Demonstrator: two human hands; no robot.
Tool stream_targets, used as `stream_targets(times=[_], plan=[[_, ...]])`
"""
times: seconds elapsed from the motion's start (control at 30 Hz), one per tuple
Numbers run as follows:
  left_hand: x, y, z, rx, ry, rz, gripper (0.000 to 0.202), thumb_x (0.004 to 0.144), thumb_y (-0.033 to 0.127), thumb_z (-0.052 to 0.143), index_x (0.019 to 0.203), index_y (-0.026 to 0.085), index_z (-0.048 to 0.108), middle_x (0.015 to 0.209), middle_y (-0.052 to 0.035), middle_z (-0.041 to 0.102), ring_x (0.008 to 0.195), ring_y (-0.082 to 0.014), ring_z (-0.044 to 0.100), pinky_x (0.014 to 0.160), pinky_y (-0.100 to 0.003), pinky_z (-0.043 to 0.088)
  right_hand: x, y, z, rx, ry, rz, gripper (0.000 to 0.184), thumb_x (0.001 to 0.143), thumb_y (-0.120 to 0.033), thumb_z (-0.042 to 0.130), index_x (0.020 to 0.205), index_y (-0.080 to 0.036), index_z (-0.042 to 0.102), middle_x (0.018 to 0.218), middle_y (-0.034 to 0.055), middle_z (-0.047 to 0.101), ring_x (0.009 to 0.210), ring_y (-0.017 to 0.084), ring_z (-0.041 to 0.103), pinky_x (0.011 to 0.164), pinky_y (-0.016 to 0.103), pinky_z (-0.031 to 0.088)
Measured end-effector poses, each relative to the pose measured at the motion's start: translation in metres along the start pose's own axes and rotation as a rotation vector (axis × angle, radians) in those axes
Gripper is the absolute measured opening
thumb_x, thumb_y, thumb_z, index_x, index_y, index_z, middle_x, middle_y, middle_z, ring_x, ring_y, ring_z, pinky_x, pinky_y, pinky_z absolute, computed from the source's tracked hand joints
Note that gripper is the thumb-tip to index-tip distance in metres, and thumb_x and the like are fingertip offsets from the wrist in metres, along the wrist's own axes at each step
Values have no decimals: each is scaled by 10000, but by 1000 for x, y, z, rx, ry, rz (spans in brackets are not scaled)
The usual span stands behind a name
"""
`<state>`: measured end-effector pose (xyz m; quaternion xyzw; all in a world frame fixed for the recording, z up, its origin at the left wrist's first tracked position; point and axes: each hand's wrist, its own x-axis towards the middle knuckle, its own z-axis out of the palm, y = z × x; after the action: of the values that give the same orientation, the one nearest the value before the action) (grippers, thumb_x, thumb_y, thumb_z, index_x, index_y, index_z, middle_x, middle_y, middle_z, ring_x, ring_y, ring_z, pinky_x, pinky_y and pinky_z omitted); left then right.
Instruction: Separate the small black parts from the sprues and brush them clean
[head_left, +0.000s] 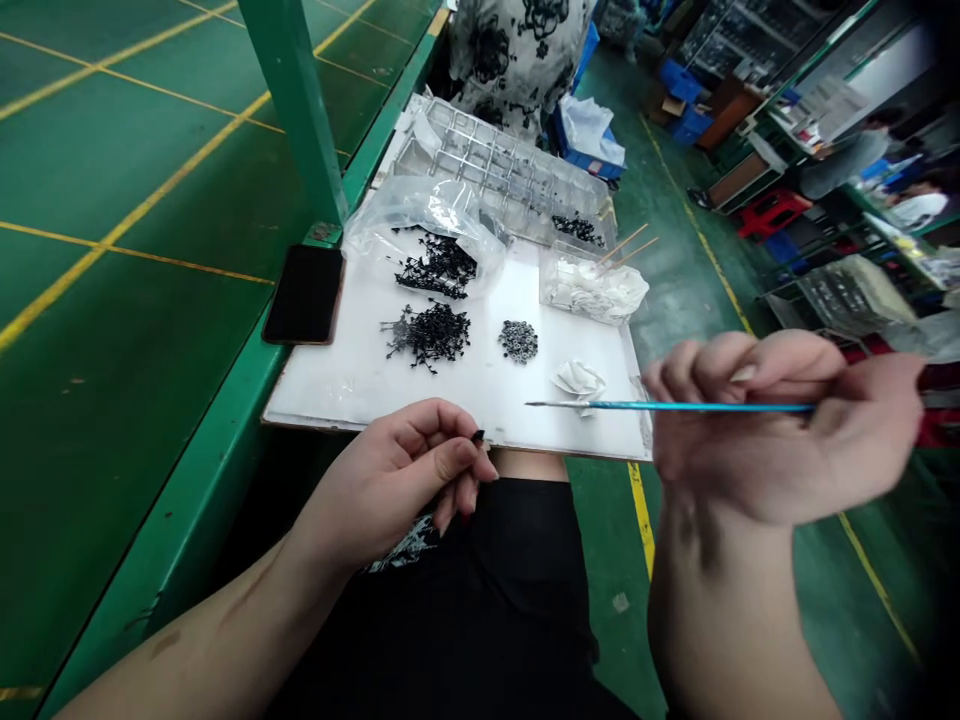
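My left hand point(394, 480) pinches a small black part point(478, 436) between thumb and fingertips, just off the near edge of a white board point(360, 385). My right hand point(787, 430) is blurred, its fingers curled narrow around a thin blue brush point(675, 405), whose tip hangs over the board near a crumpled white tissue point(579, 380). On the board lie a heap of branched black parts point(431, 335) and a smaller pile of dark rings point(517, 341). A clear bag point(424, 240) holds more black parts, and a clear box point(592, 290) holds white wadding and wooden sticks point(626, 245). Beyond, a compartmented clear tray point(495, 170) holds black pieces point(577, 230). A phone point(304, 295) lies on the green bench point(217, 450). My fingers hide most of the small part, so I can't make out its shape.
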<state>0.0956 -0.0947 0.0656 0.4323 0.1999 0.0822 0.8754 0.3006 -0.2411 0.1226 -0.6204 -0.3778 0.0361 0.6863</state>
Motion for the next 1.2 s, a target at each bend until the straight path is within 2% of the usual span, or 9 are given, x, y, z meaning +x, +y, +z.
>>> stream_targets(times=[0.07, 0.23, 0.33, 0.4, 0.53, 0.73, 0.9, 1.2], plan=[[0, 1, 2, -5, 3, 26, 149, 981, 267, 755, 921, 168, 661, 798, -13, 788, 550, -80, 657, 477, -148, 539, -1, 2, 0, 179, 131, 74, 551, 1055, -528, 398, 613, -241, 558, 466, 4, 298, 404, 157, 285, 435, 346, 240], [-1, 5, 6, 2, 29, 67, 125, 989, 219, 737, 904, 156, 669, 772, -3, 788, 550, -79, 676, 501, -148, 567, -17, -6, 6, 154, 241, 168, 616, 1087, -591, 369, 595, -244, 500, 465, -17, 274, 371, 143, 282, 386, 324, 245], [-1, 5, 9, 10, 46, 70, 118, 982, 204, 741, 896, 163, 671, 804, -8, 804, 564, -85, 695, 504, -151, 572, -23, -14, 10, 129, 221, 223, 635, 1103, -573, 305, 585, -246, 473, 466, -10, 269, 367, 155, 277, 374, 336, 266], [-2, 5, 11, 1, 45, 77, 106, 974, 208, 753, 905, 169, 683, 830, -16, 815, 590, -96, 713, 520, -161, 588, -25, -17, 11, 139, 180, 210, 628, 1103, -560, 310, 589, -243, 479, 458, -10, 269, 361, 151, 272, 373, 336, 265], [-4, 4, 14, -25, 45, 80, 97, 963, 214, 771, 912, 179, 696, 828, -15, 820, 594, -98, 717, 533, -164, 596, -25, -20, 16, 142, 134, 190, 629, 1096, -558, 367, 568, -232, 471, 438, -15, 270, 342, 132, 277, 368, 318, 267], [-9, 4, 14, 22, 38, 84, 74, 973, 232, 766, 942, 184, 720, 840, -17, 823, 600, -88, 713, 556, -158, 588, -25, -21, 20, 126, 179, 216, 624, 1037, -606, 514, 535, -237, 480, 433, -15, 279, 360, 139, 282, 368, 328, 287], [-11, 4, 14, 44, 34, 79, 69, 975, 255, 768, 949, 201, 733, 861, -10, 829, 604, -89, 708, 560, -165, 587, -25, -18, 19, 160, 163, 196, 640, 1092, -543, 416, 538, -234, 504, 435, -10, 298, 358, 148, 297, 363, 324, 298], [-11, 5, 13, 23, 42, 60, 90, 967, 275, 778, 935, 201, 740, 831, -9, 826, 568, -77, 685, 542, -151, 557, -27, -20, 16, 112, 132, 164, 582, 1100, -523, 359, 599, -237, 446, 456, -1, 285, 371, 147, 270, 398, 323, 287]])
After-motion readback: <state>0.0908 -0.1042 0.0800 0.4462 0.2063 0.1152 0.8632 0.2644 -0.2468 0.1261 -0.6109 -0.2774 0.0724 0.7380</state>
